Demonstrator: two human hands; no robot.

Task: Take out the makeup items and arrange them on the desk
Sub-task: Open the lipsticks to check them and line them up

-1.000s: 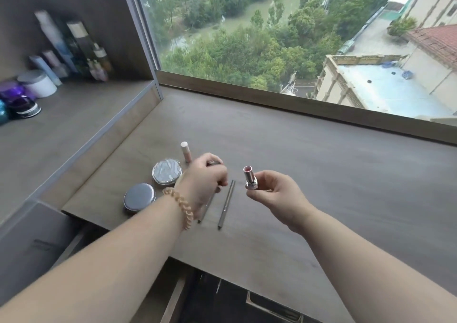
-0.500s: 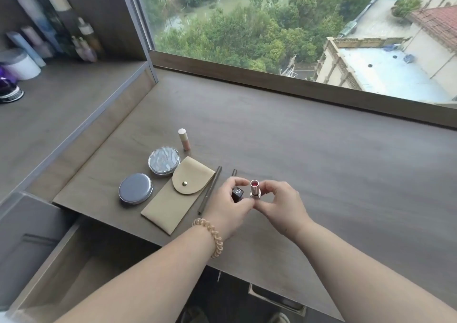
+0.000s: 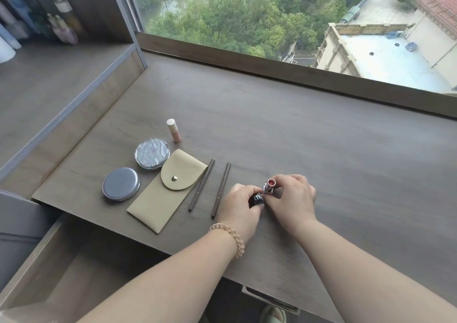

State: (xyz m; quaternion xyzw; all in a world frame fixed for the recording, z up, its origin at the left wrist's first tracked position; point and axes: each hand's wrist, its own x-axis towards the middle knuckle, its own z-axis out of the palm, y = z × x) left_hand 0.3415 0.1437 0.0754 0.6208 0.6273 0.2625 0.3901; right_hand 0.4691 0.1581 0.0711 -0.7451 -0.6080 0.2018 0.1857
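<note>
From the head camera, both hands meet low over the desk [image 3: 321, 129], just right of the row already laid out. The right hand [image 3: 293, 200] pinches the silver lipstick [image 3: 269, 186] near its base between thumb and fingertips; the tube stands almost upright, its long axis tipped slightly toward the window, the exposed pink bullet pointing up and away from the person. The left hand [image 3: 238, 207] is closed around the dark cap [image 3: 258, 199], which sits just beside the lipstick's base, its marked end face turned up toward the camera; which end is the open one is hard to tell from here. The step in hand looks like recapping, and doing it well calls for the bullet wound down first, then the cap's open mouth brought over the top and pushed straight along the tube's axis so the rim does not scrape the colour. Once shut, the tube would sit best laid parallel to the two brown pencils [image 3: 201, 185], which run from near edge toward the window, next to the beige pouch [image 3: 158, 201], the two round compacts [image 3: 121, 184] and the small upright pink tube [image 3: 173, 130].
</note>
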